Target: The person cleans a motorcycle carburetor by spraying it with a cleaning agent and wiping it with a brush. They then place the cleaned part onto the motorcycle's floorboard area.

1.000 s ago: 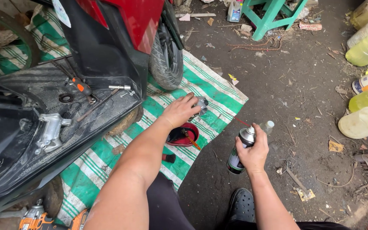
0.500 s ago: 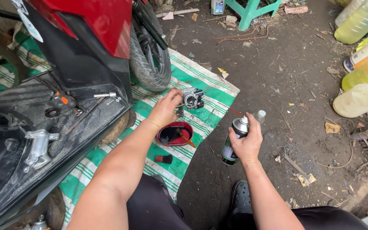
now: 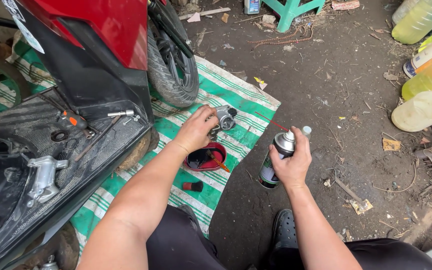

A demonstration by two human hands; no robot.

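The left hand [image 3: 196, 131] is closed over a small grey metal engine part [image 3: 223, 118], fingers wrapped round its near side, holding it just above the striped mat [image 3: 236, 100]. The right hand [image 3: 292, 162] is clamped round a spray can [image 3: 272, 162], with a finger up on the nozzle at the top. A thin red straw [image 3: 271, 121] runs from the nozzle toward the metal part and ends a little short of it. The two hands are apart, the can to the right of the part.

The metal part is dull silver with a round opening facing right and a dark knob at its upper edge. The can is dark with a silver top.

Below the left hand, a shallow red tray [image 3: 206, 159] sits on the mat with a brush lying in it, and a small red and black piece [image 3: 192, 186] lies near it. The green and white mat covers a dirt floor [image 3: 336, 115] littered with scraps. A red scooter [image 3: 91, 55] stands to the left, its front tyre [image 3: 173, 65] on the mat and tools on its black footboard [image 3: 51, 135]. Yellowish plastic bottles [image 3: 426, 75] stand at the right edge, and a green stool [image 3: 296, 10] at the top.
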